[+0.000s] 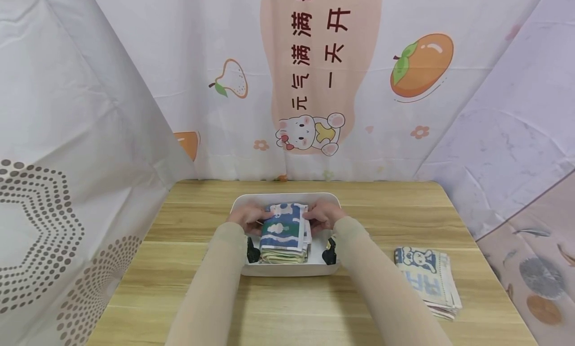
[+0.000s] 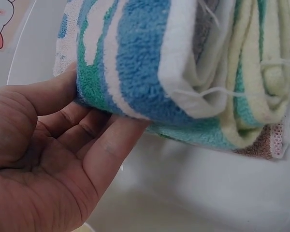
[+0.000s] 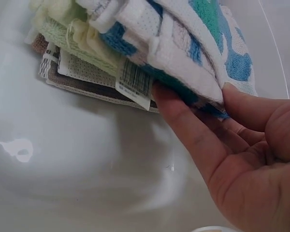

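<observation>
Folded blue-and-white towel (image 1: pixel 282 230) in the white basin (image 1: pixel 289 271), atop other towels (image 1: pixel 283 258). My left hand (image 1: pixel 248 217) and right hand (image 1: pixel 324 215) pinch its sides, fingertips hidden beneath. Seating or lifting, can't tell; either calls for an even hold. My right sleeve (image 1: pixel 370 266) partly covers the towel pile (image 1: pixel 437 278).

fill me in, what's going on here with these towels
A person has both hands in a white bin on a wooden table. The left hand and the right hand hold a folded blue, white and green towel from either side, with more folded towels under it. Whether it is being set down or lifted, I can't tell. Another folded pile lies on the table outside the bin, to the person's right.
</observation>
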The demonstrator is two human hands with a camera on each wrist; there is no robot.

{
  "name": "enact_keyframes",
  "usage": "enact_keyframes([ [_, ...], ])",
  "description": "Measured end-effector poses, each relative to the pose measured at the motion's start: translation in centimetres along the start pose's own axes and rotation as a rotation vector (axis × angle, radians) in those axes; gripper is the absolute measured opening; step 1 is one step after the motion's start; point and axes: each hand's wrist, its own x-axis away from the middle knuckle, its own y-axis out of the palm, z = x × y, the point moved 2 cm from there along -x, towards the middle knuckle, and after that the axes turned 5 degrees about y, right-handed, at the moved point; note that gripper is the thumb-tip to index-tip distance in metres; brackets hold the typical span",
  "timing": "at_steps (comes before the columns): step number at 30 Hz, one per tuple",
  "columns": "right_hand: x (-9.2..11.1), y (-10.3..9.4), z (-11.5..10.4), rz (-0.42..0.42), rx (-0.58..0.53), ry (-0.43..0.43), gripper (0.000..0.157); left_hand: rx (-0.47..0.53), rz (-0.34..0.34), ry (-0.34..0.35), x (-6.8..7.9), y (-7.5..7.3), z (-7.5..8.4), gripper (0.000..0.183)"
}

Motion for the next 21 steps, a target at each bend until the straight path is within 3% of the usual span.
enact_keyframes([
  [12,0.6,0.0,-0.4,-0.031,-0.024,-0.001,0.018,0.000,-0.008,-0.019,0.8,-0.5,0.2,0.035],
  [21,1.0,-0.5,-0.4,-0.033,-0.017,-0.012,0.021,0.035,-0.058,-0.031,1.7,-1.2,0.9,0.038],
])
